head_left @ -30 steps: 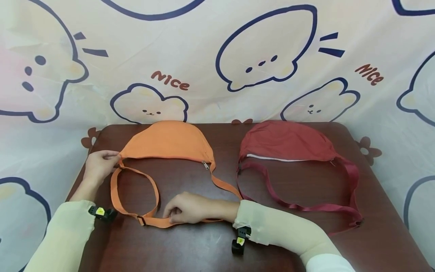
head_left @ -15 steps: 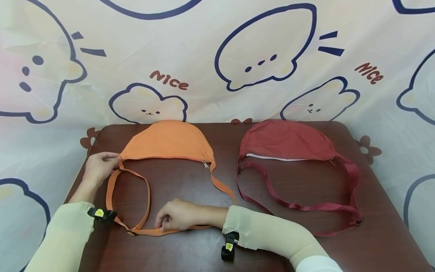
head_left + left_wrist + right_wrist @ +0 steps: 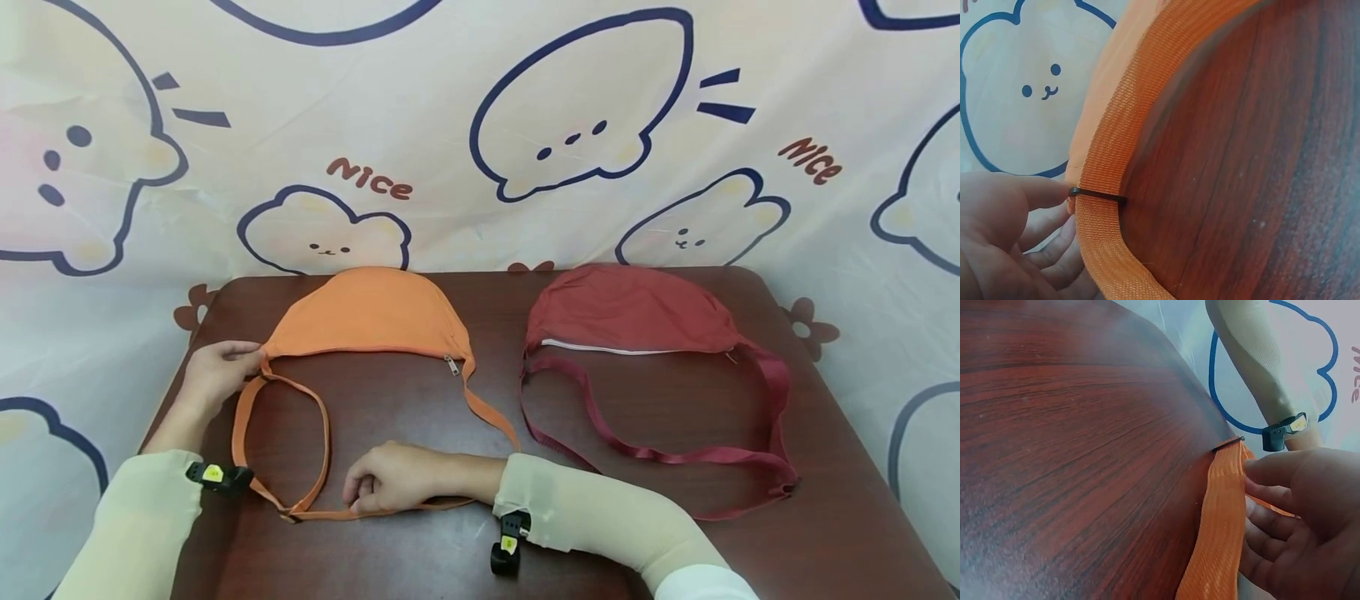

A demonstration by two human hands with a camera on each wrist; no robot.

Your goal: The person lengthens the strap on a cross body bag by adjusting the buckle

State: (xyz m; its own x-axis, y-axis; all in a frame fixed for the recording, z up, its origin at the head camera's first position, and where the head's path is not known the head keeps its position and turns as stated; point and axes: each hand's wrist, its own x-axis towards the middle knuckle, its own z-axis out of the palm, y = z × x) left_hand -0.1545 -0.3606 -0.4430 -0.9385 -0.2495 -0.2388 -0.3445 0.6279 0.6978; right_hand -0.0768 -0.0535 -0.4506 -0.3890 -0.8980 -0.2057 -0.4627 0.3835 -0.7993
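An orange waist bag lies at the back left of the table, its zipper edge facing me. At the bag's left corner, my left hand pinches the end beside a dark strap ring. The orange strap loops at the left and runs along the front to a dark slider buckle. My right hand pinches the front stretch of this strap, a little right of the buckle. In the right wrist view, thumb and fingers lie along the edge of the orange webbing.
On the right lies a dark red waist bag, its maroon strap spread in front and passing near my right sleeve. Beneath everything is a brown wooden table. A cartoon-printed cloth stands behind and at the sides.
My right hand has shifted left and toward me with the strap. The slider buckle moved the same way, and the left loop became narrower. My left hand stays at the bag's corner.
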